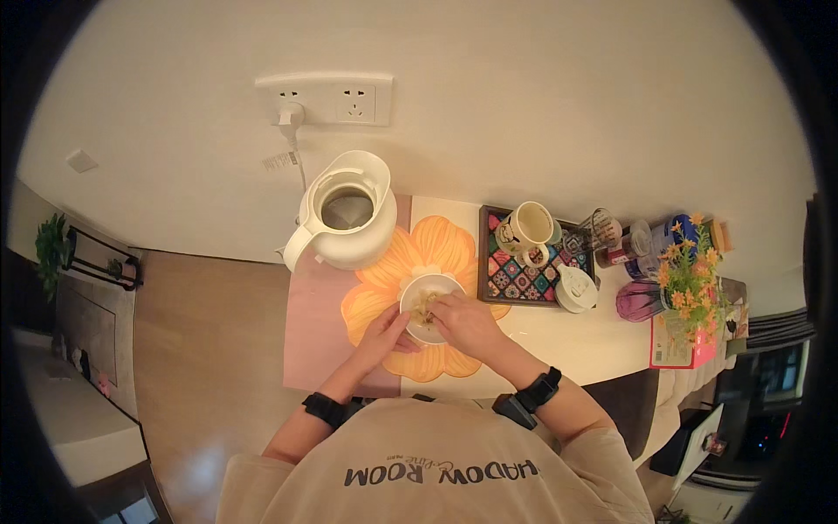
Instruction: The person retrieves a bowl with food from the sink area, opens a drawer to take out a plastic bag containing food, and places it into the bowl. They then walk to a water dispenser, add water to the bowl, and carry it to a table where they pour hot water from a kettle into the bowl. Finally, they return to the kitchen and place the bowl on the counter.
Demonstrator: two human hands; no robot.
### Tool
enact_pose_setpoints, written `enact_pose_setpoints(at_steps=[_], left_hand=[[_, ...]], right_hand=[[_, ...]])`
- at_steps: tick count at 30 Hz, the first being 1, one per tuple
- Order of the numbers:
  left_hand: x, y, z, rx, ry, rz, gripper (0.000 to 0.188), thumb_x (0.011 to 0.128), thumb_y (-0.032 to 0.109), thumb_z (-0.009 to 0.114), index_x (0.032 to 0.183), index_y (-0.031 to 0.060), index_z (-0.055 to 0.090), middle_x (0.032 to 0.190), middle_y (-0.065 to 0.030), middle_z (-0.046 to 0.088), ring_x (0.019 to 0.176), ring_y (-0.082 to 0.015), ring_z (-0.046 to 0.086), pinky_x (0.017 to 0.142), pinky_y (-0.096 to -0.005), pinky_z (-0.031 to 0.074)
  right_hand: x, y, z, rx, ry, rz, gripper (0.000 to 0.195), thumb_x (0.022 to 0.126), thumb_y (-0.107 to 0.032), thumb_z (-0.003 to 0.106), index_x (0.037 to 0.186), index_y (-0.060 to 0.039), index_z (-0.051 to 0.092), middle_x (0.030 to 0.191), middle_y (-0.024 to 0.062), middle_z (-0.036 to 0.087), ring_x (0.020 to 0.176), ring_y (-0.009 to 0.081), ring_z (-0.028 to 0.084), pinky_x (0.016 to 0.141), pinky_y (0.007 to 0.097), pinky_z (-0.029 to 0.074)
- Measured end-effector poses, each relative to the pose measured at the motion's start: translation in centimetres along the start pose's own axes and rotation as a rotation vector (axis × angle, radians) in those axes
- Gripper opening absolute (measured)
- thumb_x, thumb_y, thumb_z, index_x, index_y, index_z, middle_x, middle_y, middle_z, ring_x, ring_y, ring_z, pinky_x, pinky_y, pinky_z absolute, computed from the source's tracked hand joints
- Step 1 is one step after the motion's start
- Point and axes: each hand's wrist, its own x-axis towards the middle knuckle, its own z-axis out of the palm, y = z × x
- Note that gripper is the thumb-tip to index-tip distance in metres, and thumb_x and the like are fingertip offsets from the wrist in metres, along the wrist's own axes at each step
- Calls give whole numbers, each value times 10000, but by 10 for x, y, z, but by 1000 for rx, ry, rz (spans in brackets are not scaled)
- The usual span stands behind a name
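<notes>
A white bowl [433, 280] with small pale and brown pieces in it rests on an orange flower-shaped placemat [442, 239]. My left hand [383, 337] grips the bowl's left rim. The fingers of my right hand [466, 325] reach into the bowl from the right and touch the pieces; whether they pinch any is hidden. Behind and to the left of the bowl stands a white kettle or insulated jug [363, 245] with its top uncovered and its handle towards the left.
To the right, a patterned tray [524, 283] holds a mug [524, 229] and a white lid-like item [577, 289]. Beyond it stand jars, a purple vase [638, 301], orange flowers [694, 275] and a pink box [673, 344]. A plug [290, 118] sits in the wall socket.
</notes>
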Motion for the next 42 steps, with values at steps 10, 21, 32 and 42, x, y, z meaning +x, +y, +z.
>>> enact_pose_setpoints(at_steps=[10,21,32,42], left_hand=[[2,-5,-2,7,-8,34,513,984,364,454,1378,53,349,1002,-128,621,761,-202,683,674,-282,565],[1,1,-1,22,-24,7,556,988,358,442,1425,57,275,1042,-126,594,764,-202,683,674,-281,566],[2,-2,-3,16,-39,8,540,993,352,431,1421,58,283,1055,-129,594,764,-208,683,675,-291,569],[3,-4,-3,14,-17,15,504,994,329,436,1399,54,316,1051,-131,594,757,-209,680,665,-291,573]], right_hand=[[13,10,19,-172,59,-138,63,708,-147,607,748,-117,646,712,28,596,801,207,601,654,339,467],[12,12,-7,152,15,170,153,758,-123,659,907,-86,651,794,91,671,671,269,649,581,359,504],[13,15,0,-26,21,155,133,795,-138,622,907,-75,657,714,115,649,624,261,644,541,350,505],[17,6,12,-210,-58,11,55,724,-123,611,711,-73,628,665,109,616,644,262,650,539,365,509]])
